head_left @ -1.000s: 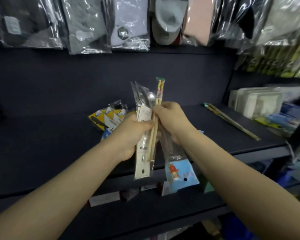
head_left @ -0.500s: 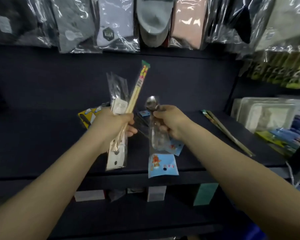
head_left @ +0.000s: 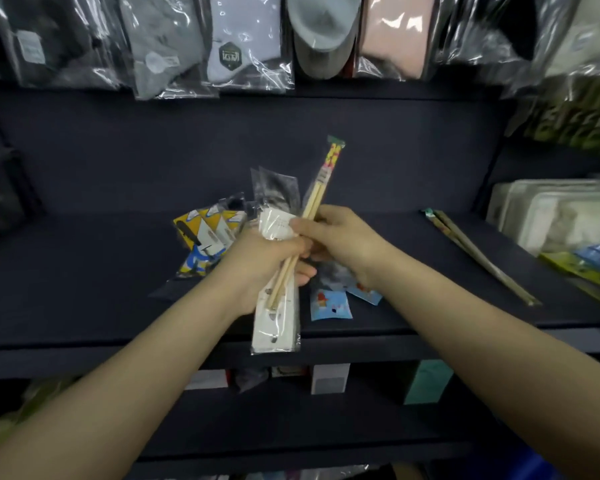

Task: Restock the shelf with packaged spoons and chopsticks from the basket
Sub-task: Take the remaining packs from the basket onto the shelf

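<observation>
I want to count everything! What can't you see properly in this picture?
- Basket: not in the head view at all.
- White packet: middle hidden by the left hand.
- Blue-card packet: top hidden behind the right hand.
- Boxes on the lower shelf: tops hidden by the shelf edge.

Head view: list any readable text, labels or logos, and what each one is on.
"运动": dark hexagon badge on the light sock pack hanging above the shelf.
White label on the dark sock pack: print too blurred to read.
White card in the spoon pack held in the left hand: faint print, unreadable.
Chopstick pack header: coloured pattern, no legible words.
Blue spoon card: picture only, unreadable.
</observation>
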`<state>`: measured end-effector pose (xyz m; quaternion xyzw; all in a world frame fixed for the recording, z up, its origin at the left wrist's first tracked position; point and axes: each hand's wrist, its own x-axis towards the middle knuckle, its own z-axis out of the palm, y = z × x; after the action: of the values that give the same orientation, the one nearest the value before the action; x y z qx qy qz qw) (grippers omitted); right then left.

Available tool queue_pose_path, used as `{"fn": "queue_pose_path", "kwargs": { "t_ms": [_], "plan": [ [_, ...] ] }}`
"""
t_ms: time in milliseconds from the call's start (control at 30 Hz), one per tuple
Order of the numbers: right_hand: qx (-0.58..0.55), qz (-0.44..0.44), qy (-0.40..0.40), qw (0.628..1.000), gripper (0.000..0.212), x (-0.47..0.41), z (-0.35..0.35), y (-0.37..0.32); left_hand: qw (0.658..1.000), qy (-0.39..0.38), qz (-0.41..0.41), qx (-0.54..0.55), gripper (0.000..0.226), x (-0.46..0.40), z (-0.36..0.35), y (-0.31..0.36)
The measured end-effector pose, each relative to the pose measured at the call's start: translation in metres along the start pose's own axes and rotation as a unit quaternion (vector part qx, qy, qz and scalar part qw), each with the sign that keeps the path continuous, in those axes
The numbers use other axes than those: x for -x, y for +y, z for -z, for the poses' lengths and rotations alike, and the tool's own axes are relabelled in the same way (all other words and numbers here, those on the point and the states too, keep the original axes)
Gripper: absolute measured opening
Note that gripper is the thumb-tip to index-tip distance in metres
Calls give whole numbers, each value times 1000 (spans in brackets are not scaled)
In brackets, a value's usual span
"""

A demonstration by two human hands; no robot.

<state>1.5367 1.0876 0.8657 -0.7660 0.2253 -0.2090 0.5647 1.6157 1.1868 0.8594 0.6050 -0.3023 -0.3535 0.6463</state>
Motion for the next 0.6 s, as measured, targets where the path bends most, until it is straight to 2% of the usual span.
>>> {"fn": "queue_pose_path", "kwargs": {
  "t_ms": [67, 133, 167, 233, 333, 400, 467, 533, 600],
  "plan": [
    [-31, 6, 52, 998, 17, 9, 15, -1, 1000, -18, -10, -5, 9, -1, -19, -1],
    [-59, -23, 156, 986, 16, 8, 44, 2, 999, -43, 25, 18, 22, -2, -36, 0],
    [-46, -46, 205, 977, 21, 7, 62, 6, 996, -61, 49, 39, 27, -2, -43, 0],
    [12, -101, 247, 964, 24, 7, 98, 24, 990, -103, 73, 66, 31, -2, -56, -3],
    [165, -185, 234, 940, 17, 11, 145, 54, 985, -140, 75, 62, 30, -4, -69, -10],
    [343, -211, 208, 892, 30, 9, 169, 71, 985, -149, 69, 53, 27, -5, -74, -14],
    [414, -227, 208, 857, 40, 5, 185, 81, 986, -144, 66, 53, 24, -7, -78, -18],
    [456, -207, 229, 834, 45, 1, 185, 81, 986, -137, 65, 68, 22, -8, -81, -21],
    [481, -118, 246, 833, 40, 1, 170, 73, 988, -119, 62, 79, 21, -9, -80, -22]
  ]
}}
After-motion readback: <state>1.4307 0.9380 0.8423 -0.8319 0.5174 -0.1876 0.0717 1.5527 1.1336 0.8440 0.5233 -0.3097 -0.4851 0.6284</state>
